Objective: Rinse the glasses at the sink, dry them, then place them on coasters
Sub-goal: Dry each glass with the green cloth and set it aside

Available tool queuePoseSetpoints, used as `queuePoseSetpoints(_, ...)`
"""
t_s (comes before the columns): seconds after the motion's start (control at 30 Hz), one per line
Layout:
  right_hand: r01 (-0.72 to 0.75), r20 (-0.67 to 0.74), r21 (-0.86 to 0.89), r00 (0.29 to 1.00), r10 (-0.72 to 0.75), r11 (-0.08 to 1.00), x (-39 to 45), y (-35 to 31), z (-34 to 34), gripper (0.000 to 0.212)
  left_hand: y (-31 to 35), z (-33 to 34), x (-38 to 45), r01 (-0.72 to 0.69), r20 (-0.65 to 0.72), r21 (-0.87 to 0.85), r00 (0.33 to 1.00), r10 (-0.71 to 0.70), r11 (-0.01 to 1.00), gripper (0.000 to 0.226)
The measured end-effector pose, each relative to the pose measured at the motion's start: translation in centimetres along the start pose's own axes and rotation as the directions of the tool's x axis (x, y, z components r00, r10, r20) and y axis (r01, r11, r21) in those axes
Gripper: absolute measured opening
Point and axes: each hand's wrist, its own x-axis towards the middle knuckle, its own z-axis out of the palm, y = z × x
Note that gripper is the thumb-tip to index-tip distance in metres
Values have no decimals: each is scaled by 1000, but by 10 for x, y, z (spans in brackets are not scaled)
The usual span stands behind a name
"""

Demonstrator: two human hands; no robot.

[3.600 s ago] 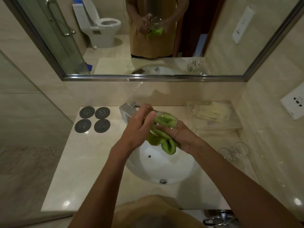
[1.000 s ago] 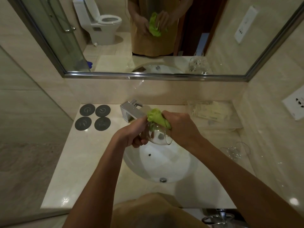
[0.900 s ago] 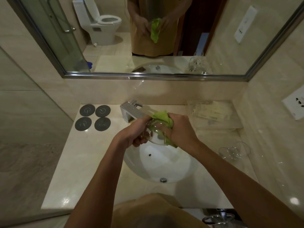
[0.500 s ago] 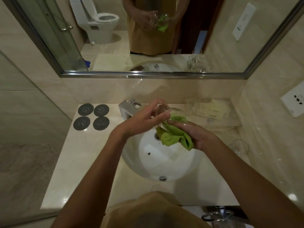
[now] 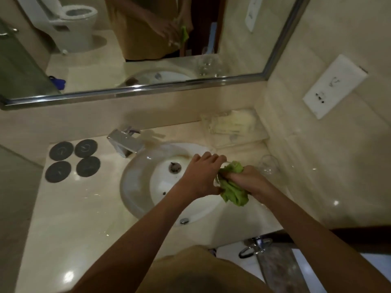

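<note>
My left hand [image 5: 203, 174] grips a clear glass [image 5: 218, 180] over the right side of the white sink [image 5: 139, 187]; the glass is mostly hidden by the hand. My right hand [image 5: 247, 180] presses a green cloth [image 5: 232, 187] against and into the glass. Another clear glass [image 5: 269, 167] stands on the counter just right of my hands. Several round dark coasters [image 5: 74, 160] lie on the counter at the far left, with nothing on them.
A chrome tap [image 5: 124, 142] stands behind the sink. A clear tray with packets [image 5: 232, 125] sits at the back right corner. The mirror [image 5: 137, 39] spans the wall above. A wall socket [image 5: 334, 85] is on the right wall. The counter edge runs near my body.
My hands, the glass and the cloth have shifted to the right side of the sink. The cloth now wraps the glass from the right, and the view has tilted.
</note>
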Motion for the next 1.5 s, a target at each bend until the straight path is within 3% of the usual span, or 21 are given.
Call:
queuePoseSetpoints(0.2, -15, 15, 106, 1000, 14, 994, -13, 41, -69, 37, 33, 52, 26, 156, 201, -248, 974, -107, 956, 87)
queuePoseSetpoints(0.4, -56, -164, 299, 980, 109, 953, -6, 75, -127, 26, 63, 104, 44, 220, 328, -218, 934, -141, 951, 92)
queuePoseSetpoints(0.5, -121, -130, 397, 974, 187, 910, 1, 85, -142, 30, 76, 122, 49, 205, 354, -145, 924, -143, 968, 90)
queuePoseSetpoints(0.63, -110, -131, 428, 975, 182, 897, 8, 94, -150, 24, 86, 137, 53, 235, 391, -205, 909, -141, 950, 93)
queuePoseSetpoints(1.0, -118, -91, 521, 977, 192, 845, 33, 109, -146, 47, 92, 152, 55, 305, 369, -298, 911, -185, 905, 98)
queuePoseSetpoints(1.17, -109, -15, 617, 989, 150, 780, 40, 95, -140, 41, 87, 151, 49, 310, 331, -351, 924, -193, 883, 104)
queuePoseSetpoints(1.37, -142, 81, 671, 990, 118, 728, 48, 81, -123, 21, 84, 122, 63, 259, 221, -264, 954, -203, 929, 97)
queuePoseSetpoints(1.43, -149, 86, 686, 988, 125, 712, 52, 77, -119, 21, 82, 112, 71, 256, 167, -351, 964, -209, 901, 96)
queuePoseSetpoints(1.5, -159, 71, 720, 985, 156, 675, 60, 71, -114, 24, 79, 106, 82, 246, 104, -542, 968, -227, 804, 85)
